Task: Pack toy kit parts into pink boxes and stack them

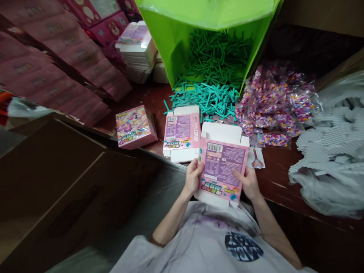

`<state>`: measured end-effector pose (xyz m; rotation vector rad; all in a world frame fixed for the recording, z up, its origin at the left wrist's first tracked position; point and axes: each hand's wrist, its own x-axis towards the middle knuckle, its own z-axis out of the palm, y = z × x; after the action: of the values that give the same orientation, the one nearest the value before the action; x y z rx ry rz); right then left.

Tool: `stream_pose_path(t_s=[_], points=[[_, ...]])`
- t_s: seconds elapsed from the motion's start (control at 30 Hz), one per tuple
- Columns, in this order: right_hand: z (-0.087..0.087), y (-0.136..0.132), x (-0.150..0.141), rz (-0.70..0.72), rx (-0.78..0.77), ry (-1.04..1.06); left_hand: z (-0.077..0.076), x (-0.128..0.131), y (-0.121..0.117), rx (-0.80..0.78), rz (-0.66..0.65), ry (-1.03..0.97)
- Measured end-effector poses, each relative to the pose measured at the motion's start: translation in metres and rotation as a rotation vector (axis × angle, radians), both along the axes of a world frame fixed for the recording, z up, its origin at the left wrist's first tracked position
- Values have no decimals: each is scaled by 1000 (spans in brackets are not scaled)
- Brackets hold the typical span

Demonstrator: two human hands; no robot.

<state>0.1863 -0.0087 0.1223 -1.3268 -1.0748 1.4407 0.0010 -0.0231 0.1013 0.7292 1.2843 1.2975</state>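
A pink and purple carton (224,170) with white end flaps spread out is held close in front of my body, its printed back facing up. My left hand (193,176) grips its left edge, thumb on top. My right hand (248,182) grips the right edge, with its thumb on the printed face. Another carton (182,131) of the same print lies on the table just beyond my left hand, flaps out. Left of that stands a closed pink box (135,127). A small printed card (256,158) lies beside the held carton, partly covered by it.
A bright green bin (159,34) holds dark green sticks (218,53), with teal sticks (210,100) spilling before it. Bags of colourful small pieces (273,102) and grey ribbed plates (321,140) sit rightward. Stacked pink boxes (54,57), flattened cartons (136,49) and a large cardboard box (57,182) are leftward.
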Motion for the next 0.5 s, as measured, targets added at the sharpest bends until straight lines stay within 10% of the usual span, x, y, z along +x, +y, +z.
stream_pose_path(t_s=[0.17,0.37,0.5], points=[[-10,11,41,-136,137,62,-11,10,-9,-11,-324,-176],[-21,8,41,20,-84,-31,-5,31,12,140,-266,200],[-25,7,36,-194,-7,86,-17,53,22,15,-164,-59]])
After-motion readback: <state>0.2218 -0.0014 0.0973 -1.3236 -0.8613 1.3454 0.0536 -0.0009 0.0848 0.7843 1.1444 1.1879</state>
